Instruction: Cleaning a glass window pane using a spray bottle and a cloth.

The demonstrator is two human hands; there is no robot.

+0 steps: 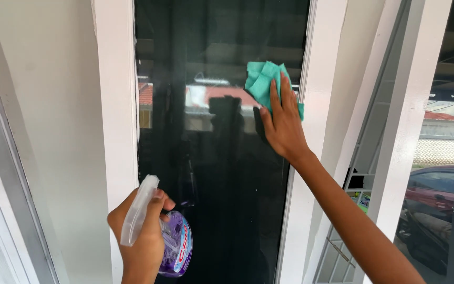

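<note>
My right hand (pixel 282 123) presses a teal cloth (pixel 262 83) flat against the dark glass pane (pixel 216 179), near the pane's right edge at upper centre. My left hand (pixel 142 236) is low at the left and grips a spray bottle (pixel 172 244) with a white trigger head and a purple label. The bottle is held upright in front of the white frame (pixel 115 105), its nozzle pointing up and left. The glass reflects roofs and a dark figure.
White frame posts stand on both sides of the pane, with a plain white wall (pixel 53 105) to the left. To the right an opened white-framed window panel (pixel 395 131) angles outward. A dark red car (pixel 437 194) is parked outside at the far right.
</note>
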